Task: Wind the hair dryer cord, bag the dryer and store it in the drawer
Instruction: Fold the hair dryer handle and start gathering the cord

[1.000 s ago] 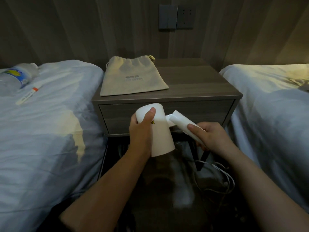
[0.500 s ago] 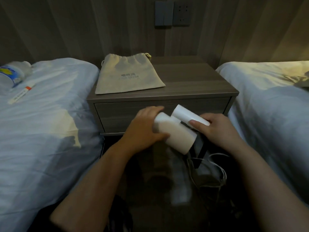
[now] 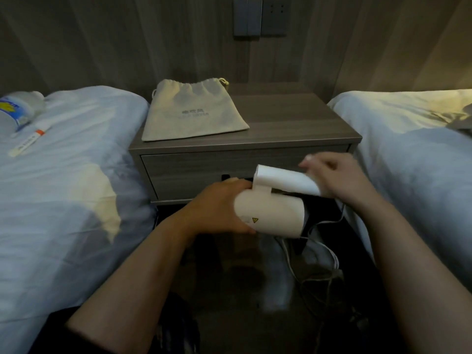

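Two hands on one white plastic folding hair dryer [image 3: 270, 215], held in the air just in front of the grey wood-grain nightstand [image 3: 293, 123]. Left hand [image 3: 217, 208] wraps the barrel's rear end, steadying it — likely so the folded handle lies flat for winding. Right hand [image 3: 342, 182] sits at the handle's end; it is motion-blurred, so I cannot tell whether it grasps anything. Thin white cord [image 3: 335, 260] trails loose toward the dark floor, not yet wound; its plug is lost in shadow. Beige cloth drawstring bag [image 3: 191, 113] lies flat on the nightstand top, handy for bagging. Drawer [image 3: 204, 172] below looks closed — its pull is hard to make out.
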{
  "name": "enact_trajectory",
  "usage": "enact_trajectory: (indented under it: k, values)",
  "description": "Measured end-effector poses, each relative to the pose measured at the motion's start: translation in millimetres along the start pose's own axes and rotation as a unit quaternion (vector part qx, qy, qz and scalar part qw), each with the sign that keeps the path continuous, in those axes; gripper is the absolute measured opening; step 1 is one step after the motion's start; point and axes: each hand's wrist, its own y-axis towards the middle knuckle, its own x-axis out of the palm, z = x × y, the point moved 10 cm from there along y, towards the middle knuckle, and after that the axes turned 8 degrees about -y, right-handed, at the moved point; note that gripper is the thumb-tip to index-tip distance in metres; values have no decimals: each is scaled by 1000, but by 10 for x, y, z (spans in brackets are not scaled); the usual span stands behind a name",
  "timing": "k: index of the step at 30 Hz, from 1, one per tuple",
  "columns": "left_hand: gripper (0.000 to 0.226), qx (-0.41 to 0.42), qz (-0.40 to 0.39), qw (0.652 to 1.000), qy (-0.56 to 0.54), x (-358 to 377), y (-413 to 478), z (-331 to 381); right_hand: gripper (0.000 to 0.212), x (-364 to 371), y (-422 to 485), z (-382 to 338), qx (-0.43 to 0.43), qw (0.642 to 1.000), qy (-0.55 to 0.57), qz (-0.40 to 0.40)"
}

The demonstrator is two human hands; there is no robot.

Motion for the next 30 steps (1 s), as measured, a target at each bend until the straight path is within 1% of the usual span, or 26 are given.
enact_trajectory:
  k: [2, 4, 6, 7, 9, 10, 11, 13, 14, 16, 17, 19, 22, 24, 26, 28, 30]
  values:
    - [73, -21, -1, 999, -38, 8, -3, -43, 47, -95, 56, 218, 60, 992, 109, 26]
    - [70, -35, 21, 997, -65, -55, 4, -104, 51, -112, 99, 432, 112, 978, 175, 32]
    - [61, -42, 58, 994, -86, -184, 21, -165, 47, -76, 157, 565, 125, 959, 252, 28]
    - [56, -49, 74, 990, -107, -242, 29, -197, 43, -41, 177, 585, 121, 954, 272, 18]
    - [52, -72, 99, 974, -190, -305, 38, -267, 29, 42, 201, 592, 110, 956, 271, 2]
    - [52, -82, 114, 957, -253, -313, 40, -302, 22, 79, 205, 593, 104, 959, 263, 3]
    - [54, -88, 128, 933, -323, -305, 44, -335, 20, 121, 213, 594, 97, 963, 252, 6]
    - [58, -87, 150, 875, -451, -268, 56, -388, 25, 216, 217, 584, 87, 971, 222, 17]
    - [62, -81, 158, 850, -496, -261, 67, -410, 26, 263, 216, 562, 82, 975, 205, 19]
    - [73, -65, 164, 809, -560, -256, 76, -410, 27, 392, 228, 545, 71, 979, 192, -1]
    - [72, -61, 171, 792, -583, -270, 69, -405, 27, 459, 236, 556, 71, 978, 195, -17]
    - [59, -59, 189, 764, -614, -303, 46, -403, 29, 580, 233, 591, 87, 972, 214, -43]
    - [46, -48, 197, 727, -656, -316, 23, -355, 29, 743, 193, 647, 116, 953, 273, -55]
    - [41, -41, 199, 719, -664, -318, 19, -305, 28, 835, 145, 691, 149, 932, 323, -64]
    - [45, -46, 205, 728, -653, -305, 21, -293, 27, 890, 107, 754, 180, 917, 352, -58]
    - [57, -55, 216, 738, -637, -294, 19, -289, 29, 897, 52, 820, 217, 913, 344, -22]
    - [56, -67, 243, 756, -604, -310, -7, -288, 38, 927, -42, 887, 262, 912, 315, 3]
